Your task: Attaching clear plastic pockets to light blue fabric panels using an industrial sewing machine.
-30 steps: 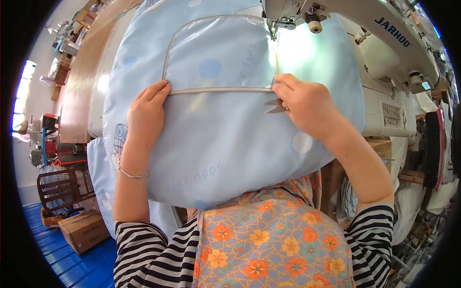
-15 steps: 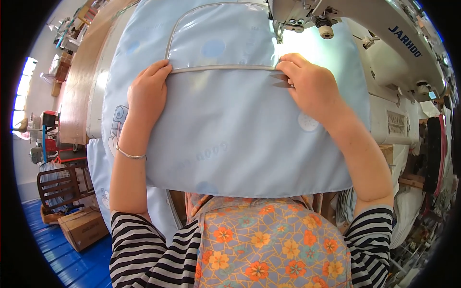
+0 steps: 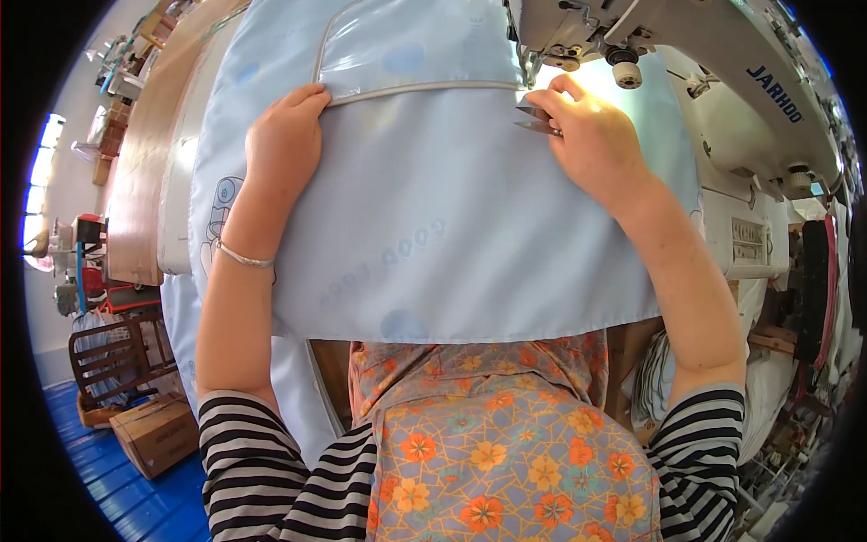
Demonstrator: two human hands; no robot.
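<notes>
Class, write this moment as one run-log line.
left hand: flat on blue fabric at the zip | right hand: holds small snips, on fabric | sewing machine: just behind

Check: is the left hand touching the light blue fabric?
Touching. The head view shows the left hand lying flat on the light blue fabric, fingertips at the grey piping, no gap visible.

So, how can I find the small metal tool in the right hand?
Start at the white sewing machine at top right. Just below its needle, the right hand rests on pale blue fabric. The snips are two thin silver points, the only metal there.
</notes>
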